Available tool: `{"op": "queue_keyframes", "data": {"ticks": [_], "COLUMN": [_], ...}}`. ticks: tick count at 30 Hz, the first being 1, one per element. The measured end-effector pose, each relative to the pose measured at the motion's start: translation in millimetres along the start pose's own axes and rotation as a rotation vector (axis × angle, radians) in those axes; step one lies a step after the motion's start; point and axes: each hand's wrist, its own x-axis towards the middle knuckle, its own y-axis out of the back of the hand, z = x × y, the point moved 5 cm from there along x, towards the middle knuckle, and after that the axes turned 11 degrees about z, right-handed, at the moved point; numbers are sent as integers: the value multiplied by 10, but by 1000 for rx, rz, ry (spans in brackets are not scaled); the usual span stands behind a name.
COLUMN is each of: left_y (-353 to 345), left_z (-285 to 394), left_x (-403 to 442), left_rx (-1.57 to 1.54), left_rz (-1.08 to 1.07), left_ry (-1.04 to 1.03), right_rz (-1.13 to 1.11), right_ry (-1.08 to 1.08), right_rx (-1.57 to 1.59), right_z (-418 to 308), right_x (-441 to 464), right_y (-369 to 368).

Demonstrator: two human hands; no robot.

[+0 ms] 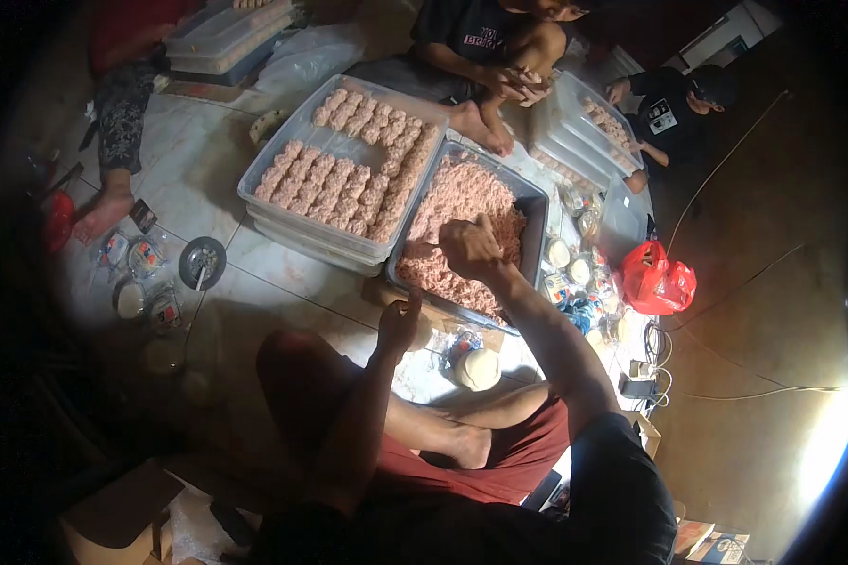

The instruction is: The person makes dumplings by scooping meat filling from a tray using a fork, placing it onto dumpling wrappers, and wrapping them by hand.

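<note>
A grey tub [535, 247] full of pink minced mixture [462, 195] stands on the floor in front of me. My right hand [472, 247] is over the mixture, its fingers curled in; what they hold, if anything, is hidden. Just outside the tub's near left corner is my left hand [400, 322], with one finger or thumb pointing up and the others curled; its palm is hidden. To the left of the tub, a clear plastic tray [254, 200] on stacked containers carries rows of shaped pink lumps [325, 184], with a gap in the middle.
Stacked trays [575, 122] stand at the upper right near a person's hands [523, 85]. Another person sits behind them. Wrapped cups [579, 273], a red bag [658, 278] and cables lie to the right. A dark bowl [202, 264] and packets sit left; a white cup [479, 369] is near my foot.
</note>
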Motion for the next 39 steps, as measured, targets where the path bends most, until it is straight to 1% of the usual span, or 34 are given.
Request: {"op": "queue_keyframes", "data": {"ticks": [1, 2, 4, 5, 6, 7, 8, 9, 10, 11, 13, 14, 15, 16, 17, 18, 19, 20, 21, 22, 23, 24, 25, 26, 27, 29, 30, 31, 33, 35, 36, 37, 38, 39], "left_y": [75, 105, -179, -170, -157, -216, -306, -311, -326, -348, -397, -420, -449, -450, -453, -444, -413, -395, -357, -322, -320, -308, -320, -349, -392, -481, -525, -570, -649, -668, -696, -706, -691, -666], "left_z": [142, 244, -252, -223, -183, -143, -57, 95, 255, 426, 706, 782, 817, 783, 777, 766, 738, 671, 605, 526, 501, 378, 347, 343, 390, 446, 488, 531, 643, 769, 807, 941, 1057, 1114], "left_x": [-92, -154, -121, -135, -154, -151, -211, -263, -362, -481, -592, -604, -612, -591, -622, -686, -752, -791, -868, -935, -951, -958, -1009, -1069, -1085, -1081, -1040, -992, -875, -757, -704, -762, -809, -834], "left_rx": [31, 61, -147, -173, -199, -268, -327, -313, -625, -930, -971, -1014, -1057, -1037, -1022, -1081, -1138, -1165, -1149, -1209, -1278, -1339, -1333, -1331, -1332, -1319, -1309, -1299, -1280, -1234, -1250, -1246, -1237, -1228], "left_rz": [-33, -65, 213, 178, 142, -140, -425, -435, -532, -616, -614, -579, -542, -480, -489, -519, -547, -619, -623, -616, -615, -594, -584, -650, -724, -730, -739, -746, -709, -551, -624, -625, -556, -486], "left_ry": [41, 80, -162, -201, -239, -201, -158, -172, 63, 313, 322, 312, 305, 332, 322, 347, 375, 396, 390, 457, 513, 605, 616, 628, 626, 622, 594, 568, 536, 424, 380, 383, 359, 336], "right_rz": [-125, -111, 469, 482, 335, 182, 183, 186, 193, 214, 352, 470, 488, 552, 617, 560, 578, 420, 261, 174, 196, 231, 250, 256, 259, 310, 376, 379, 403, 450, 489, 528, 606, 607], "right_ry": [-146, -147, 50, 47, -246, -535, -589, -643, -788, -793, -789, -737, -740, -795, -846, -887, -893, -757, -614, -779, -775, -811, -860, -895, -894, -903, -860, -858, -959, -954, -935, -915, -817, -820], "right_rx": [91, 85, -67, -76, 188, 456, 492, 529, 652, 656, 564, 535, 537, 613, 690, 729, 736, 435, 137, 235, 231, 350, 478, 512, 516, 710, 781, 786, 1041, 1056, 1043, 1028, 834, 836], "right_z": [139, 172, 98, 43, 97, 105, 49, -1, -53, -85, -118, -141, -174, -175, -141, -75, 118, 353, 451, 522, 566, 574, 458, 398, 387, 324, 267, 183, -19, -164, -209, -240, -272, -310], "right_x": [-84, -200, -565, -659, -730, -849, -975, -1098, -1214, -1325, -1464, -1501, -1497, -1510, -1542, -1603, -1799, -2028, -2144, -2166, -2110, -2114, -2166, -2157, -2171, -2208, -2226, -2203, -2206, -2184, -2179, -2176, -2161, -2132], "right_y": [28, 119, 524, 691, 847, 939, 1057, 1158, 1213, 1234, 1366, 1458, 1538, 1610, 1664, 1616, 1380, 975, 737, 743, 834, 895, 981, 1077, 1096, 1078, 1070, 1148, 1282, 1386, 1450, 1482, 1536, 1503]}}
